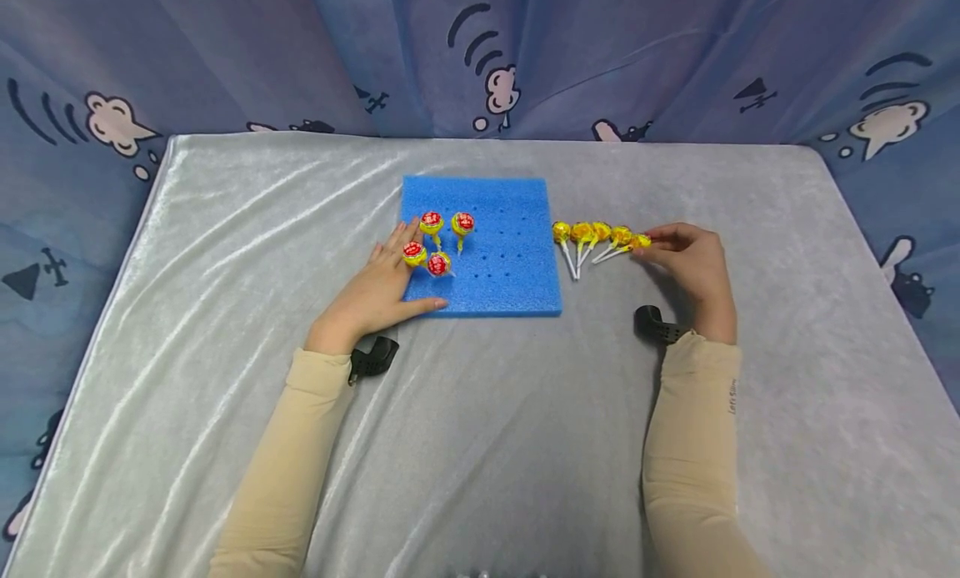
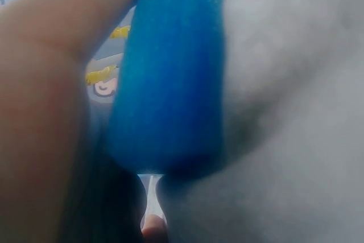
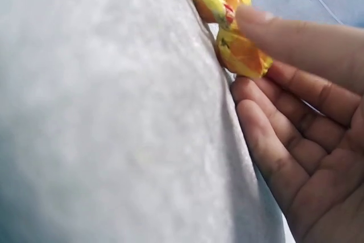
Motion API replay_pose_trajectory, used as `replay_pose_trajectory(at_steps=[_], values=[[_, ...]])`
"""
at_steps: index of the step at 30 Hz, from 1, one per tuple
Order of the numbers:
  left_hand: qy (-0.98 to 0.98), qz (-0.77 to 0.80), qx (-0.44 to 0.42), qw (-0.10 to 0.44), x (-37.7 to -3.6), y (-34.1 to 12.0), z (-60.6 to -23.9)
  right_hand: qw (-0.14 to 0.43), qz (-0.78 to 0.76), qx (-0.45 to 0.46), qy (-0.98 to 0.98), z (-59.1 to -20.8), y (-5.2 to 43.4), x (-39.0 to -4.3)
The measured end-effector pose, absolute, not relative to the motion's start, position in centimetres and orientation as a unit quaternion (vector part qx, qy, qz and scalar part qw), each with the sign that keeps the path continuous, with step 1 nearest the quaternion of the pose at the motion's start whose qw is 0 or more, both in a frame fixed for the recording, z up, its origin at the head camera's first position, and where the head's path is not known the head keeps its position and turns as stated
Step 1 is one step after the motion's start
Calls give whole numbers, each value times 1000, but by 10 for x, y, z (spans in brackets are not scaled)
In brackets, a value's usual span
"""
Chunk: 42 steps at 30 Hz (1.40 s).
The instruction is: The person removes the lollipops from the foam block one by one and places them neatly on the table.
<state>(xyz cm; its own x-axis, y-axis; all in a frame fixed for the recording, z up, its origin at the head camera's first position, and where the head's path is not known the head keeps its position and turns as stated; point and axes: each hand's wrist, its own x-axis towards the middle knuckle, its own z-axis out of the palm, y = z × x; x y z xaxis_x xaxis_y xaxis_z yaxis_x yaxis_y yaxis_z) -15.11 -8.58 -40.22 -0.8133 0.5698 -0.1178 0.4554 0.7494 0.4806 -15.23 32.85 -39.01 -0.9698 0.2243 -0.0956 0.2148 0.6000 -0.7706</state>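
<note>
A blue foam block (image 1: 517, 290) with rows of small holes lies on the table. Several lollipops (image 1: 463, 223) in yellow wrappers with red tops stand upright in its left part. My left hand (image 1: 382, 290) rests on the block's left edge, fingers extended and thumb along the front edge. In the left wrist view the foam's side (image 2: 170, 83) fills the middle, blurred. More lollipops (image 1: 581, 232) lie in a fanned row right of the block. At the right end of that row, my right hand (image 1: 693, 261) pinches a lollipop (image 3: 242, 55) by its wrapped head between thumb and fingers.
A light grey velvety cloth (image 1: 487, 444) covers the table, with creases on the left. Behind it hangs a blue patterned curtain (image 1: 637, 52). A black wrist camera (image 1: 656, 324) sits by the right wrist and another camera (image 1: 375, 359) by the left.
</note>
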Motion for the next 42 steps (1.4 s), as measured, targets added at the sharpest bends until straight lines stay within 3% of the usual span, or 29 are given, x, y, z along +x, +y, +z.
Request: replay_pose_trajectory(at_steps=[18,29,42], values=[[925,224,278,129,-151,-85,-402,53,473,-98,-874,-391,325,-153],[924,228,279,128,-151,-85,-402,13,456,-100,-884,-391,331,-152],[924,230,277,129,-151,-86,-403,25,479,-91,-873,-394,332,-152]])
